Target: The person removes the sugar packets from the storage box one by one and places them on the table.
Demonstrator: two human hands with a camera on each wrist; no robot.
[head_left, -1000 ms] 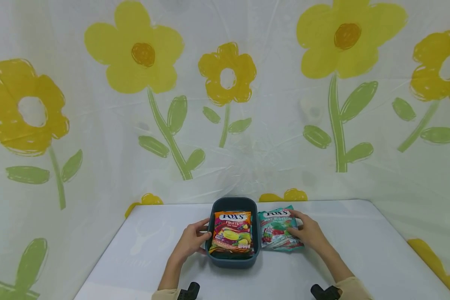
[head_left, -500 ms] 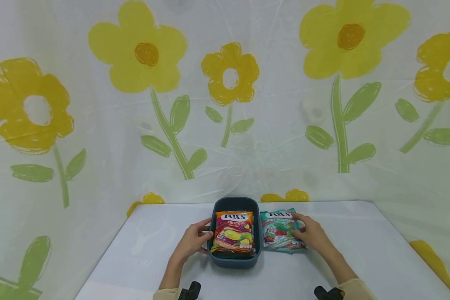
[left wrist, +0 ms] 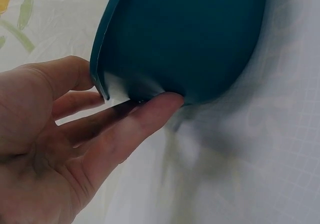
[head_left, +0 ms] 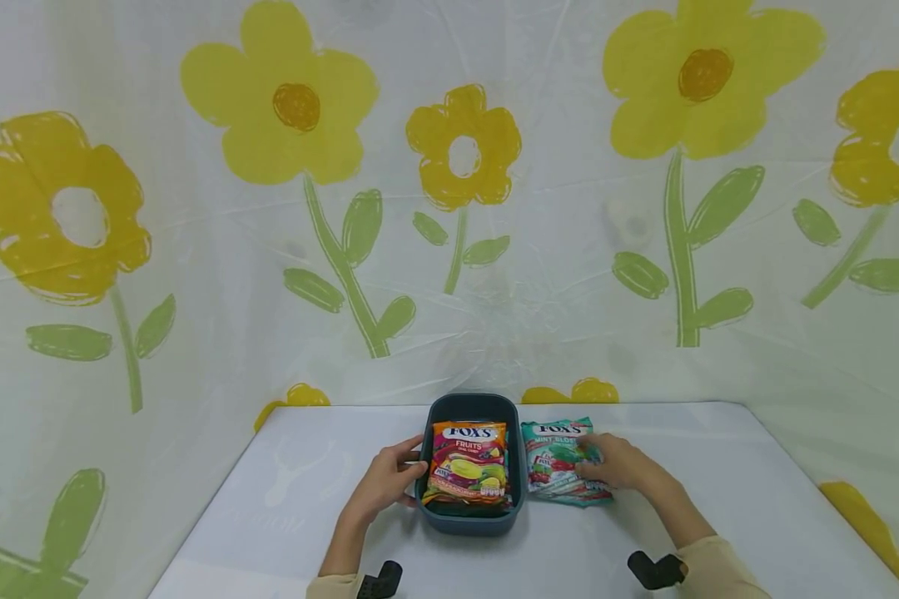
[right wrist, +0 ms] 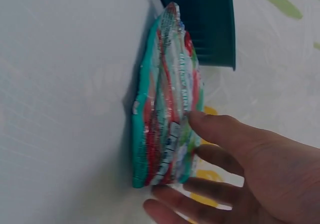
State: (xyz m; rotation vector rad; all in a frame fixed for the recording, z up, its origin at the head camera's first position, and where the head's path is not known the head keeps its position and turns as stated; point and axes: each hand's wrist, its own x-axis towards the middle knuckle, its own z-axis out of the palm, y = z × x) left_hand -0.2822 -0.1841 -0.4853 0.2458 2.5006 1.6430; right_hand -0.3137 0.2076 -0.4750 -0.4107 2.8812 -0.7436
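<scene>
In the head view my left hand (head_left: 380,481) touches the left side of a dark teal plastic bin (head_left: 468,526). The left wrist view has the thumb and fingers spread against the outer wall of the bin (left wrist: 185,39). An orange and purple bag of fruit candy (head_left: 466,464) lies inside it. Right beside the bin, a mint-green bag of candy (head_left: 550,478) lies on the table. My right hand (head_left: 622,464) lies over that bag's right part. Close up, the thumb touches the candy bag (right wrist: 170,104), and the other fingers extend loosely along its end.
A white table (head_left: 307,499) carries the bin and both bags. Behind and around it hangs a pale curtain (head_left: 554,291) printed with yellow flowers. Under the fruit candy bag, more dark packaging shows in part. Black wrist devices (head_left: 380,580) sit at the sleeves.
My right hand has shifted lower on the mint-green bag, off its upper right corner, and its fingers cover more of the front. The left hand stays at the bin. The view shifts slightly.
</scene>
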